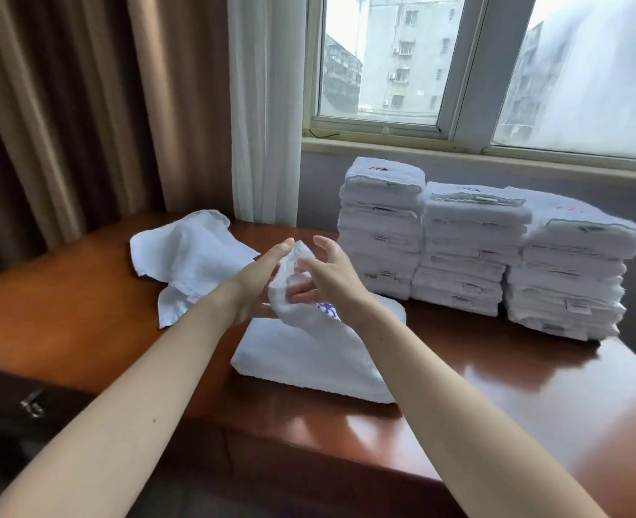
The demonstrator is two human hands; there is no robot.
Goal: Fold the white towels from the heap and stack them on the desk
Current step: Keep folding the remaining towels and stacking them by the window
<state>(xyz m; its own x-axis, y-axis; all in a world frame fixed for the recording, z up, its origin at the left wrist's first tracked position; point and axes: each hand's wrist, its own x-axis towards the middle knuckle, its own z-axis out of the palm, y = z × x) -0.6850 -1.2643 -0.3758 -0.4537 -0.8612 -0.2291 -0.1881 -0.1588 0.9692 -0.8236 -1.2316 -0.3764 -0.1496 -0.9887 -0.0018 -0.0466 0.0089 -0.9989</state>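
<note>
Bearing illegible blue embroidery [329,312]: held towel [288,317].

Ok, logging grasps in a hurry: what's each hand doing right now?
Left hand: holding the white towel, fingers curled round it.
Right hand: thumb on the towel; whether it grips cannot be told.

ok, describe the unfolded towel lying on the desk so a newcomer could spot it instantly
Find the wooden desk below the window; go to its far left, beside the white sheer curtain. The loose towel lies there alone. Unlike the three folded towel stacks on the right and the held-up towel at centre, it is rumpled and spread open.
</note>
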